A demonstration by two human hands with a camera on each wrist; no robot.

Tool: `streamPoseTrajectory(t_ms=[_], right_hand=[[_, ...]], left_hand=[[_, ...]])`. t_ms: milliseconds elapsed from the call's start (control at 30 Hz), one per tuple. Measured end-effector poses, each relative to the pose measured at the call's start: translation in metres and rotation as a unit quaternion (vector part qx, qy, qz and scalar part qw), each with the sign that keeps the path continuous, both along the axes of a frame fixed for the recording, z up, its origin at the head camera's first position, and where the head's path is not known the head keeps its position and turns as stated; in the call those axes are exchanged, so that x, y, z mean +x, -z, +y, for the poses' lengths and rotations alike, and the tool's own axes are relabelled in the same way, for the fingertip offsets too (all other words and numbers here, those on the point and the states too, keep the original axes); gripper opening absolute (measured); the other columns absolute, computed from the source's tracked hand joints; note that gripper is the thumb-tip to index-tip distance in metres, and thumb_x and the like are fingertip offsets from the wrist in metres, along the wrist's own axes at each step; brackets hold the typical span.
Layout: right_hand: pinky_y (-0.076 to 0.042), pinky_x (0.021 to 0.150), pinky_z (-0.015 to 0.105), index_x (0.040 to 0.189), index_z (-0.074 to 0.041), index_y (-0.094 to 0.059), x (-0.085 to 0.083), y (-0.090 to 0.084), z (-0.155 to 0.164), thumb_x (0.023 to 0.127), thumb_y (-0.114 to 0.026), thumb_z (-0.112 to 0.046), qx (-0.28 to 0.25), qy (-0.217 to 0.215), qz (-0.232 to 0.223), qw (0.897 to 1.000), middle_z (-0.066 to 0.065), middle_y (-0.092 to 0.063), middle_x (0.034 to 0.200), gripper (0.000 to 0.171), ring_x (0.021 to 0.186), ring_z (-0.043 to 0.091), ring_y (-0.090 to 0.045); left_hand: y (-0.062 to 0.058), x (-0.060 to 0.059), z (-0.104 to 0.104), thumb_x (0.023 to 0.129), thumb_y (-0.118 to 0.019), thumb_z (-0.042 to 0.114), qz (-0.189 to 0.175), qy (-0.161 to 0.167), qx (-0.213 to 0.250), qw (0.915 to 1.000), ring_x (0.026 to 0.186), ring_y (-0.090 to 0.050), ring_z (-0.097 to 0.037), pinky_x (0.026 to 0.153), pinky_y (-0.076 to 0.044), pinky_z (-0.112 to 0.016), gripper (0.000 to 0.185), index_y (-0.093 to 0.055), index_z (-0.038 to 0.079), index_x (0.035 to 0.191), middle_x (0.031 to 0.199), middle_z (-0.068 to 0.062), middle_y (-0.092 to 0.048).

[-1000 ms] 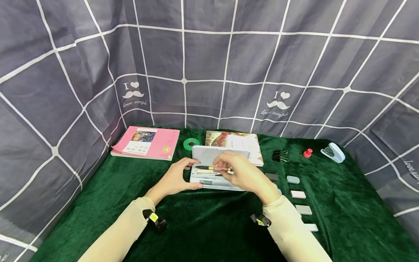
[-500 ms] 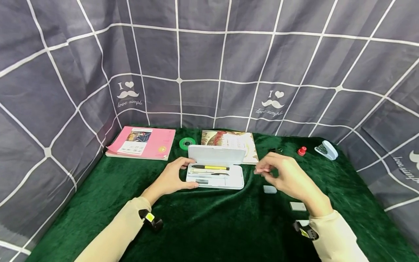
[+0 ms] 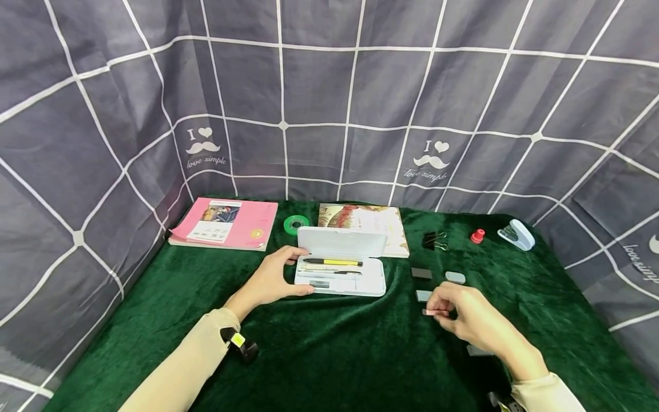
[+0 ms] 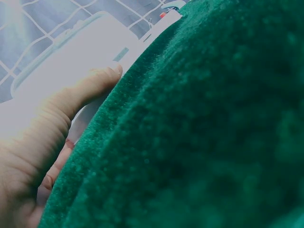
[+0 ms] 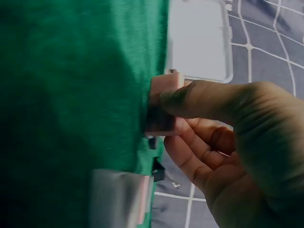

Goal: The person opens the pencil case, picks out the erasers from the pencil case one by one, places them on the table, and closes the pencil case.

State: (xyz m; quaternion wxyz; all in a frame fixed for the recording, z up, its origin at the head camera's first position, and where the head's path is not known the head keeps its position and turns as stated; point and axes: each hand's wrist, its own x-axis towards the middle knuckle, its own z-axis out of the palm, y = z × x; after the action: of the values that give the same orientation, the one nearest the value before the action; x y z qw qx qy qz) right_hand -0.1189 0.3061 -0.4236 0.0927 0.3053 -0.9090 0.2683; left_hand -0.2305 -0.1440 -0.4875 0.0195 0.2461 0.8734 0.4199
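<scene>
1. Lying at the left rear of the green cloth (image 3: 329, 355), a pink book (image 3: 226, 223) sits flat near the curtain backdrop (image 3: 329, 86), upper left of the head view.
2. Right of it, a green tape roll (image 3: 296, 224) lies just behind the left end of the pencil case.
3. Left hand (image 3: 270, 280): at centre left of the head view, thumb and fingers curled round the left end of the white pencil case (image 3: 340, 269). The left wrist view shows the thumb (image 4: 90, 88) pressed against the case wall (image 4: 71, 52).
4. Pencil case: lid raised toward the rear. A yellow-barrelled pen (image 3: 332, 262) and a second, darker pen (image 3: 329, 272) lie lengthwise in the tray.
5. Behind the lid, a second book (image 3: 383, 220) with a pale illustrated cover lies flat.
6. Right of the case, small erasers lie on the cloth: a dark eraser (image 3: 421, 273), a pale grey eraser (image 3: 455, 277) beside it, and another grey eraser (image 3: 424, 295) nearer the camera.
7. Right hand (image 3: 471, 320): lower right of centre, fingers curled, pinching a pink eraser (image 3: 431, 312) between thumb and fingertips. The right wrist view confirms the pinch (image 5: 164, 107), with the eraser at the cloth surface.
8. At the right rear lie black binder clips (image 3: 436, 240), a small red object (image 3: 477, 236) and a white stapler (image 3: 516, 234).
</scene>
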Motion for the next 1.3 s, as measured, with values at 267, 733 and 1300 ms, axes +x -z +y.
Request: streamPoseTrajectory(t_ms=[267, 733, 1300], right_hand=[[-0.061, 0.068, 0.026, 0.097, -0.026, -0.078, 0.004, 0.005, 0.007, 0.084, -0.095, 0.003, -0.004, -0.037, -0.063, 0.997, -0.013, -0.071, 0.097, 0.036, 0.081, -0.001, -0.069], [-0.066, 0.085, 0.035, 0.122, -0.018, -0.080, -0.020, -0.017, -0.039, 0.090, -0.093, -0.002, -0.017, 0.019, -0.035, 0.999, -0.003, -0.077, 0.114, 0.038, 0.097, 0.018, -0.073], [-0.066, 0.091, 0.044, 0.126, -0.002, -0.079, -0.077, -0.020, -0.156, 0.092, -0.088, 0.002, -0.079, -0.094, -0.038, 0.992, 0.011, -0.079, 0.117, 0.035, 0.100, 0.030, -0.077]], left_hand=[[0.000, 0.000, 0.000, 0.083, -0.101, 0.043, 0.002, 0.004, 0.002, 1.0000, 0.133, -0.065, -0.030, 0.116, -0.055, -0.051, 0.084, -0.062, 0.015, 0.152, 0.151, -0.007, -0.064], [-0.001, 0.000, 0.000, 0.083, -0.101, 0.044, 0.008, 0.005, 0.004, 0.9999, 0.132, -0.066, -0.031, 0.115, -0.055, -0.053, 0.084, -0.063, 0.015, 0.152, 0.150, -0.008, -0.065], [0.002, -0.002, 0.000, 0.083, -0.102, 0.041, 0.011, 0.010, 0.015, 0.9998, 0.132, -0.066, -0.029, 0.116, -0.056, -0.049, 0.082, -0.064, 0.014, 0.150, 0.146, -0.006, -0.066]])
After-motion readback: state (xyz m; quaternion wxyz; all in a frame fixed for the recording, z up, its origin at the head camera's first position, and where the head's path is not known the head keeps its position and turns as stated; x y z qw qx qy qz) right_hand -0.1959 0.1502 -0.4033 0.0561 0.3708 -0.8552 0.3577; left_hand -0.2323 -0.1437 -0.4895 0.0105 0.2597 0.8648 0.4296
